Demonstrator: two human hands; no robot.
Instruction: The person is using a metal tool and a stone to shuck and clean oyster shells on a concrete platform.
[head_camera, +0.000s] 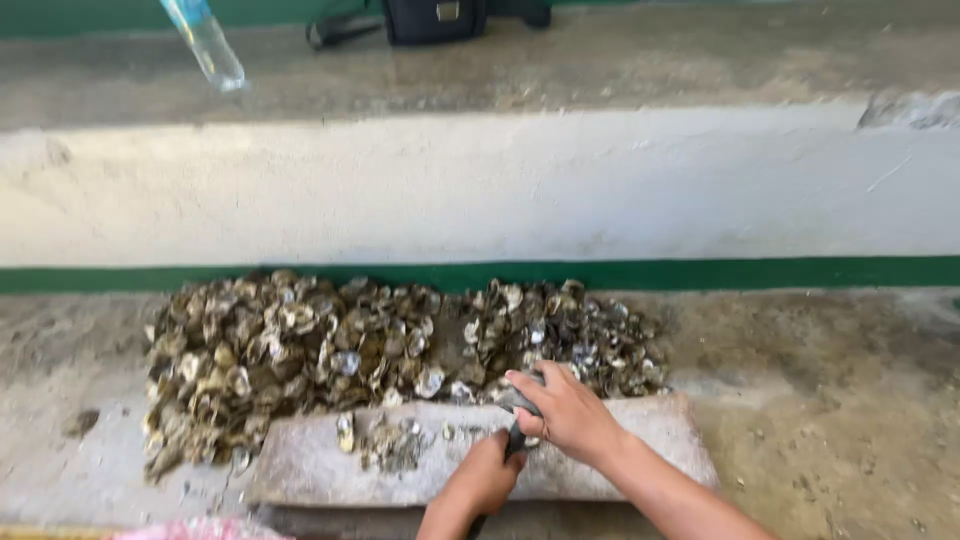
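Concrete ground below a white step with a green stripe: oysters are being worked on a stone slab.

Against the green stripe (700, 272) of the white wall (480, 185), a wide heap of oyster shells (330, 345) is spread from nine o'clock to two o'clock of the slab (320, 470), which lies flat at six o'clock. Loose shell scraps (390, 445) are scattered on the slab at its ten o'clock. One grey oyster (520, 402) is pinned on the slab's far edge by the right hand (565, 410), whose fingers are curled together over it. Just below, a dark tool (514, 440) is gripped by the left hand (487, 480), fingers closed around its handle, tip touching the oyster. At eleven o'clock a clear plastic bottle (205, 42) is seen tilted; at twelve o'clock a black bag (435, 20) is set on the upper ledge. At seven o'clock a pink patterned scrap (200, 530) is cut off by the edge.
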